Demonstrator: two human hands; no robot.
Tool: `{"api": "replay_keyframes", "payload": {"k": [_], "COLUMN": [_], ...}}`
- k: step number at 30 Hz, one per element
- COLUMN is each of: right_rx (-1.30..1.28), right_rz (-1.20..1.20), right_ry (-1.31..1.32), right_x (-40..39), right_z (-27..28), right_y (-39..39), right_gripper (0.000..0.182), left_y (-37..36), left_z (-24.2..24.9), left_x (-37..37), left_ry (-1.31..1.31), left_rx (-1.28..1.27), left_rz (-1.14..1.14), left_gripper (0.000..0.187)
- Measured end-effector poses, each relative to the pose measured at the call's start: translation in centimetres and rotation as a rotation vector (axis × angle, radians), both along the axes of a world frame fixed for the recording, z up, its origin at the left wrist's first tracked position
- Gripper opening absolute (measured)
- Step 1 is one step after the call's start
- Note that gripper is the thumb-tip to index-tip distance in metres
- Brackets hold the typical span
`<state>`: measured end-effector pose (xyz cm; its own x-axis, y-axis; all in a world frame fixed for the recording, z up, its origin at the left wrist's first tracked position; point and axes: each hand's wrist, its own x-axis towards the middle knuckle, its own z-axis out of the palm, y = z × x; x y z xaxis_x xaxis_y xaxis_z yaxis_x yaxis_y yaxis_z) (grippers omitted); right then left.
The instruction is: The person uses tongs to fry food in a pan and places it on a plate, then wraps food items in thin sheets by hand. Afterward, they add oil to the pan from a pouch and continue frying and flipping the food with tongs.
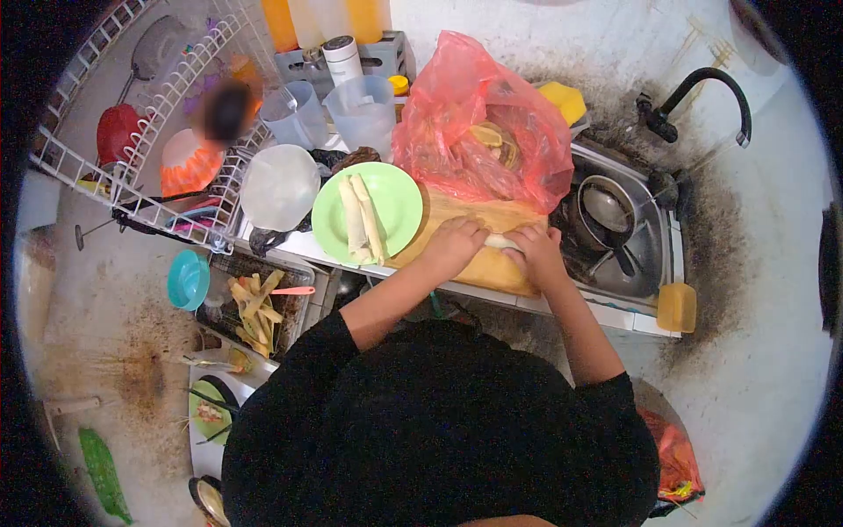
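Note:
On a wooden cutting board [496,270] lies a small pale roll [500,241]. My left hand [457,246] touches its left end with fingers together, and my right hand [536,250] presses on its right end with bent fingers. To the left of my left hand, a green plate [399,211] holds long pale rolls [360,220] side by side. Behind the board stands an open red plastic bag [448,114] with yellowish-brown food [496,145] inside.
The sink [645,263] with a pan [606,211] is at the right, under a black faucet [702,75]. Plastic jugs [362,110] and a white-capped bottle [342,61] stand behind the plate. A white wire rack [145,145] is at the left, above a turquoise bowl [188,279].

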<state>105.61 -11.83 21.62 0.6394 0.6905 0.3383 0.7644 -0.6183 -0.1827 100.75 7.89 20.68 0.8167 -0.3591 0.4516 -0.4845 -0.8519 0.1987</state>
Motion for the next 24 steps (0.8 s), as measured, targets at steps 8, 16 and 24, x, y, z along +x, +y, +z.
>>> {"api": "replay_keyframes", "payload": {"k": [8, 16, 24], "right_rx": [0.011, 0.057, 0.085], "right_rz": [-0.034, 0.090, 0.021], "right_ry": [0.023, -0.019, 0.162], "right_x": [1.0, 0.8, 1.8], "right_z": [-0.1, 1.0, -0.3], "right_y": [0.4, 1.5, 2.2], "right_gripper": [0.019, 0.028, 0.026], "left_y": [-0.1, 0.4, -0.5], "left_z": [1.0, 0.0, 2.7], "left_x": [-0.3, -0.2, -0.8], "left_ry": [0.100, -0.091, -0.204], "left_rx": [-0.051, -0.062, -0.142], "left_rz": [0.140, 0.082, 0.157], "left_gripper": [0.015, 0.023, 0.041]}}
